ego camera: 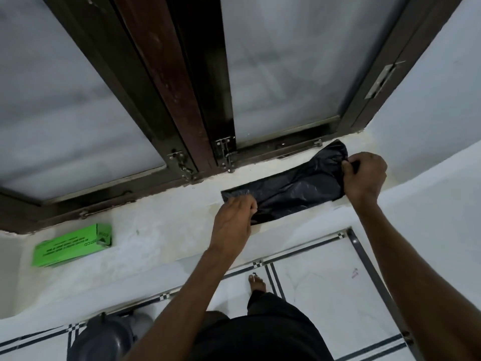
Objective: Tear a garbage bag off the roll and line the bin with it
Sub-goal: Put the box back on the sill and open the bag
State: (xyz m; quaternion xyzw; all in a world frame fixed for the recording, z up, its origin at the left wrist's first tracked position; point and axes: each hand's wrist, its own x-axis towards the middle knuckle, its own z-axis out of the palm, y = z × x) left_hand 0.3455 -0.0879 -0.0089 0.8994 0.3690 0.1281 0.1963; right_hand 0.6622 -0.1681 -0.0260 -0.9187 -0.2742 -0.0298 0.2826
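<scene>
On the sill (161,230), the left hand (234,217) and right hand (364,175) each pinch an end of the black bag (294,191), well apart from the green box (73,246).

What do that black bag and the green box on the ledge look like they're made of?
The black bag looks like thin, glossy plastic film: it crumples and catches light in soft creases. The green box seems to be matte printed cardboard, with flat faces, sharp folded edges and dark lettering, though that can't be confirmed from here.

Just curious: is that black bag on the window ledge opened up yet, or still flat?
Still flat. The garbage bag lies crumpled along the ledge, held by left hand and right hand.
</scene>
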